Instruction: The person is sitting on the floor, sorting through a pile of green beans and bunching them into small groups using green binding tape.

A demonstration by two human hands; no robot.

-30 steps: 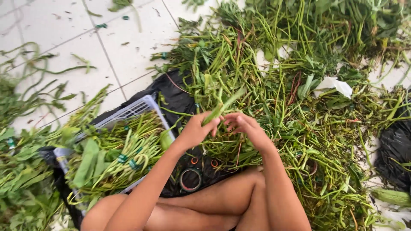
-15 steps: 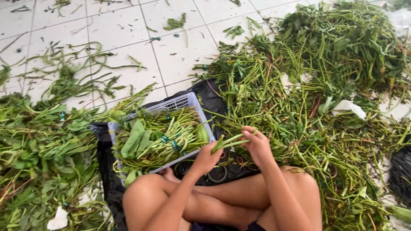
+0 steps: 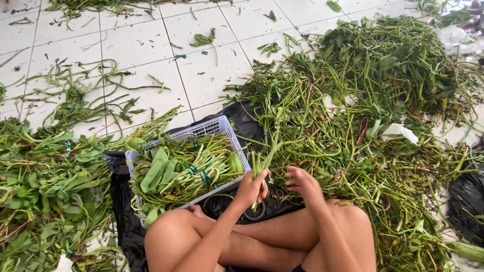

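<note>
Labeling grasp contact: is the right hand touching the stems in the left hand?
Apart. The head view shows the right hand open, with dark ground showing between it and the green stems gripped by the left hand.

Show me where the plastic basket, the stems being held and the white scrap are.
plastic basket [image 3: 212,127]: head view, far rim.
held stems [image 3: 265,156]: head view, upper stalks above left hand [image 3: 250,189].
white scrap [image 3: 399,131]: head view, its middle.

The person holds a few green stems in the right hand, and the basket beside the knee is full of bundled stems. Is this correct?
Not quite: the head view shows the left hand holding the green stems; the right hand is open beside them. The basket is indeed full of bundled stems.
</note>
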